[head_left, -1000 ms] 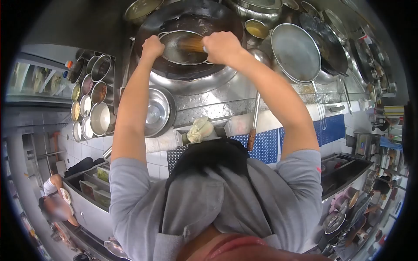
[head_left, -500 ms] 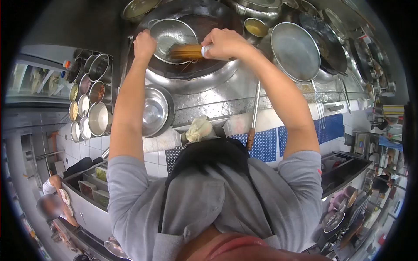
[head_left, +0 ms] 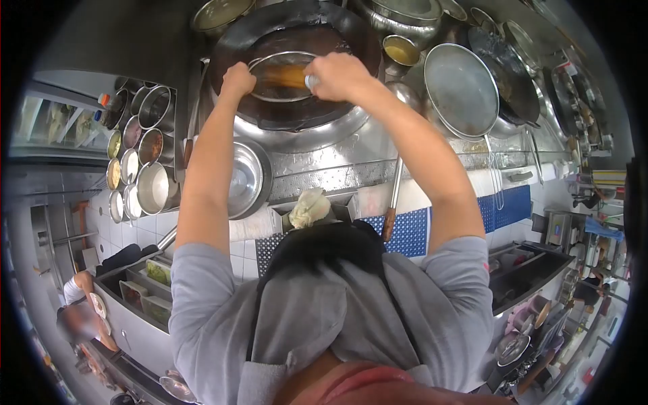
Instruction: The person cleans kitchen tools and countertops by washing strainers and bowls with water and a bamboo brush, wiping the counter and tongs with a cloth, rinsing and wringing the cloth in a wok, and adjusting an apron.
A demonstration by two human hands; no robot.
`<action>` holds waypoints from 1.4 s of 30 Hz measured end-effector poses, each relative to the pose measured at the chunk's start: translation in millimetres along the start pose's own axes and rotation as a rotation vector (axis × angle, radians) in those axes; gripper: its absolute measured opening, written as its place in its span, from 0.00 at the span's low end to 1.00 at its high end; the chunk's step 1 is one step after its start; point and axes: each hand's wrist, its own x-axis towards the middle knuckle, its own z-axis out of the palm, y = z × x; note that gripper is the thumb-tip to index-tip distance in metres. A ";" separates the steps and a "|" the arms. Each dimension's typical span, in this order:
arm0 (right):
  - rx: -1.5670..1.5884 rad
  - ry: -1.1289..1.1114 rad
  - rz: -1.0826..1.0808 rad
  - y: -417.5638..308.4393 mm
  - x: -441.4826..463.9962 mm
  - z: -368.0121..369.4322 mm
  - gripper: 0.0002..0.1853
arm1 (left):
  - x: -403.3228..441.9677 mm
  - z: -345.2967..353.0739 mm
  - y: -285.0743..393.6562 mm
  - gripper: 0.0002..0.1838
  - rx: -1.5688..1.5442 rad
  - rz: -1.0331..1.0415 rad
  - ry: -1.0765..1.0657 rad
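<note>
The left hand (head_left: 239, 79) is closed on the left edge of a strainer (head_left: 282, 94), gripping near its rim. The right hand (head_left: 341, 75) has its fingers wrapped round the pale-banded end of a brush (head_left: 285, 75), whose brown bristles point left across the strainer's mouth (they are blurred, so I cannot tell whether the tips touch the mesh). Strainer and brush are both over the wok (head_left: 290, 116), inside its wide dark rim; whether the strainer rests on the wok is hidden.

The wok sits in a steel ring (head_left: 297, 138) on the counter. Just beside the left forearm, partly covered by it, is a steel basin (head_left: 248, 177). A crumpled cloth (head_left: 310, 206) lies at the counter's front edge, between the forearms. Near the right forearm is a ladle (head_left: 397, 179) with a wooden handle toward the person. Beyond that arm are a large sieve (head_left: 462, 89) and, farther up, a pot (head_left: 401, 50) of yellow liquid. Round tins (head_left: 154, 189) stand grouped at the far left. At the lower left, well apart, a co-worker (head_left: 82, 283) is near a plate (head_left: 99, 305).
</note>
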 end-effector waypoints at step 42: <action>0.196 -0.061 0.171 21.5 -32.9 -7.8 0.18 | -2.7 -17.1 40.0 0.16 0.150 0.198 0.264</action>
